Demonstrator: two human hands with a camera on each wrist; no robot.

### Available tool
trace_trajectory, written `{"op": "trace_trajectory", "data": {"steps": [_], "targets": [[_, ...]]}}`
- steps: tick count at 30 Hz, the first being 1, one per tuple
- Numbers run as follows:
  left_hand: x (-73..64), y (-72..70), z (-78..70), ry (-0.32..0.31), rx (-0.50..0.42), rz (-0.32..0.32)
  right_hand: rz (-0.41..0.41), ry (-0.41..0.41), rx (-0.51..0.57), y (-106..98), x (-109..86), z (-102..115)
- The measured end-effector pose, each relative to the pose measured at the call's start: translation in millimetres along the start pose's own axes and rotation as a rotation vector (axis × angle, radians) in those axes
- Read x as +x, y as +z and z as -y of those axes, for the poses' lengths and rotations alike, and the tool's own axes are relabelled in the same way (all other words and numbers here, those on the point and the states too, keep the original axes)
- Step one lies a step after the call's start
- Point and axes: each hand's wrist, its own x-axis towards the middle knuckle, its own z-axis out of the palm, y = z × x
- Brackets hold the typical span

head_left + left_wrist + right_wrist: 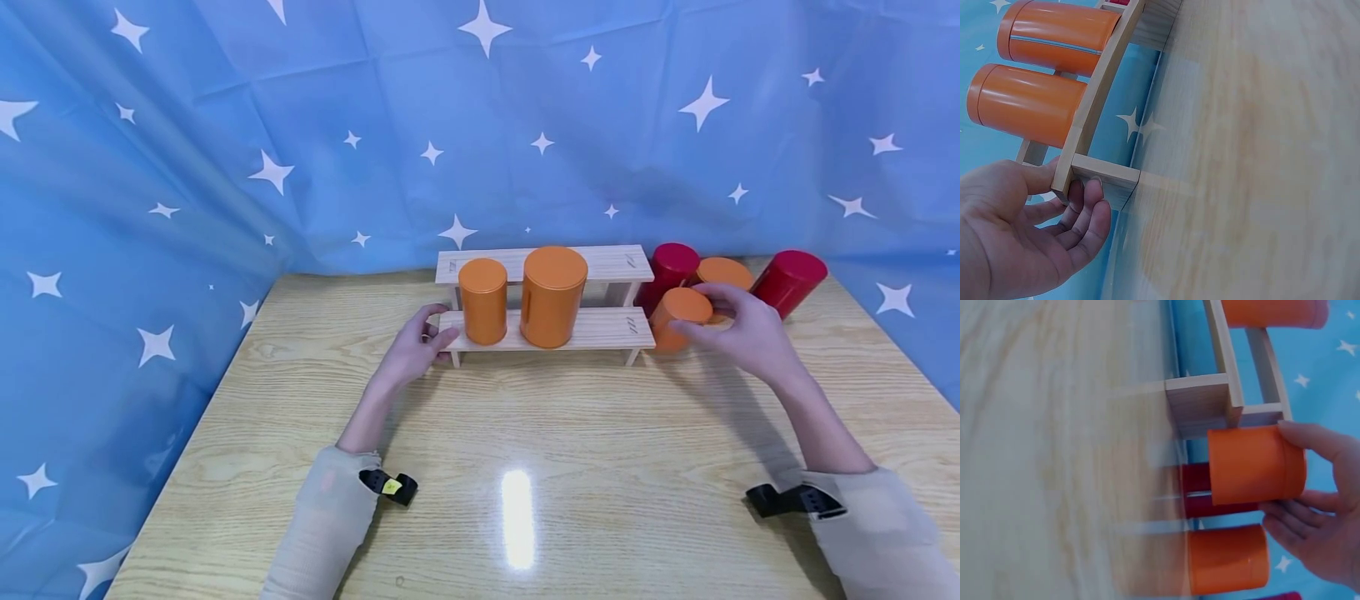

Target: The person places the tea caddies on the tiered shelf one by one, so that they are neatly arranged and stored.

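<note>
The left end of the wooden rack [611, 327] is gripped by the left hand [412, 343], and to the right of that grip a slim orange canister [483, 308] and a wide orange canister [553, 300] are borne on the lower step. An orange cup-sized canister [686, 307] is pinched between thumb and fingers of the right hand [750, 333], held above the tabletop [600, 467] beside the rack's right end. Behind this grip, a squat orange canister [723, 271] is flanked by two red canisters [795, 275].

On one worktop [585, 433] there are four orange canisters [553, 300], two red canisters [789, 282] and two wooden shelf boards [609, 328].
</note>
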Motion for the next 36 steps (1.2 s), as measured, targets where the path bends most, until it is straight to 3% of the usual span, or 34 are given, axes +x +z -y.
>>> {"op": "trace_trajectory", "data": {"steps": [8, 12, 23, 29, 36], "targets": [[-0.9, 0.2, -0.9, -0.012, 0.002, 0.000, -0.143, -0.066, 0.041, -4, -3.7, 7], [-1.1, 0.1, -1.0, -0.014, 0.012, -0.006, -0.162, -0.081, 0.065, -5, -5.3, 14], [-1.1, 0.7, -1.3, -0.011, 0.021, -0.007, -0.105, -0.101, 0.081, 8, -2.9, 36], [0.7, 0.4, 0.2, -0.003, 0.017, -0.005, -0.073, -0.160, 0.105, 21, 0.5, 47], [0.7, -0.2, -0.1, -0.003, 0.018, -0.005, -0.057, -0.163, 0.068, 32, 5.4, 57]]}}
